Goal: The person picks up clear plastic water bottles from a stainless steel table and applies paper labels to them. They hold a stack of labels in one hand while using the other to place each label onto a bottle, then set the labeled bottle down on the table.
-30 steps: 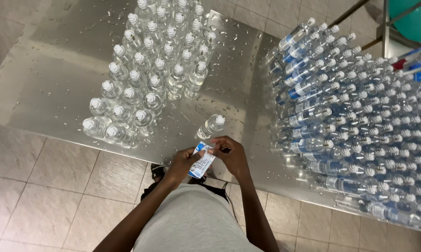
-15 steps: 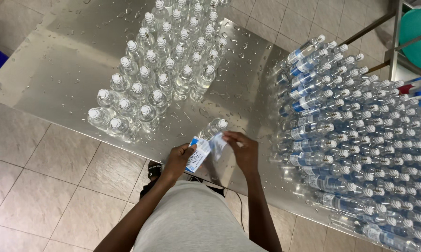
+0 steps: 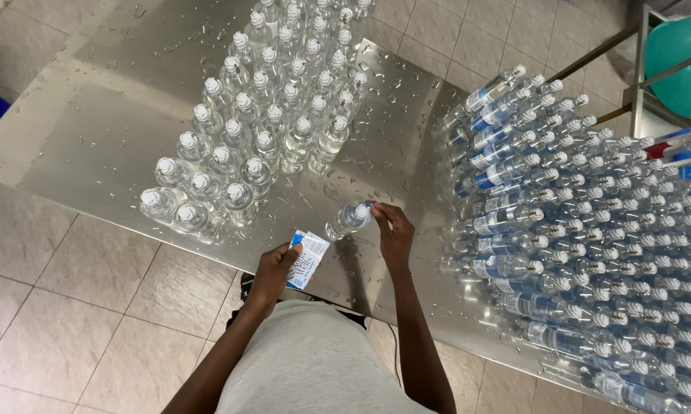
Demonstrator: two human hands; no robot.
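My right hand point(image 3: 395, 234) is pinching the capped top of a clear plastic water bottle point(image 3: 348, 221) standing on the wet steel table point(image 3: 92, 130), while my left hand point(image 3: 272, 272) is gripping a small stack of blue-and-white labels point(image 3: 308, 259) just beside it. The unlabelled bottles point(image 3: 261, 130) are crowding behind, the labelled bottles point(image 3: 590, 253) to my right. With droplets everywhere, I judge the bottle could be slipping, or the labels getting damp.
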